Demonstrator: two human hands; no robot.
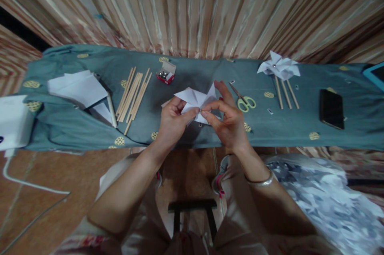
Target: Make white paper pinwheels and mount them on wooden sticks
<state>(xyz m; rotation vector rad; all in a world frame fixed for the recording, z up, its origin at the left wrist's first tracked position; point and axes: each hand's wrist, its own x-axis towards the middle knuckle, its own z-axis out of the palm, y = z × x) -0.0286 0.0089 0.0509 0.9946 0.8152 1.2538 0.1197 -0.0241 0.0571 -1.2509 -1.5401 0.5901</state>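
Both hands (200, 121) pinch the paper pinwheel (196, 99) between them.

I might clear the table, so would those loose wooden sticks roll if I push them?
Probably: the wooden sticks look thin, round and light, lying loose on the cloth. The soft, wrinkled cloth may slow them. They look stiff, likely easy to lift together.

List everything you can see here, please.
Pinwheel: one, white, unfinished, between both hands.
Finished pinwheels: a cluster, white, on sticks, table right.
Sticks: a loose bunch, tan, table left.
Paper: a stack, white, far left.
Box: one, red and white, open, behind the hands.
Scissors: one, green handles, right of the hands.
Phone: one, black, right.
Cloth: teal, dotted, covering the table.
Left hand: grip on the pinwheel.
Right hand: grip on the pinwheel.
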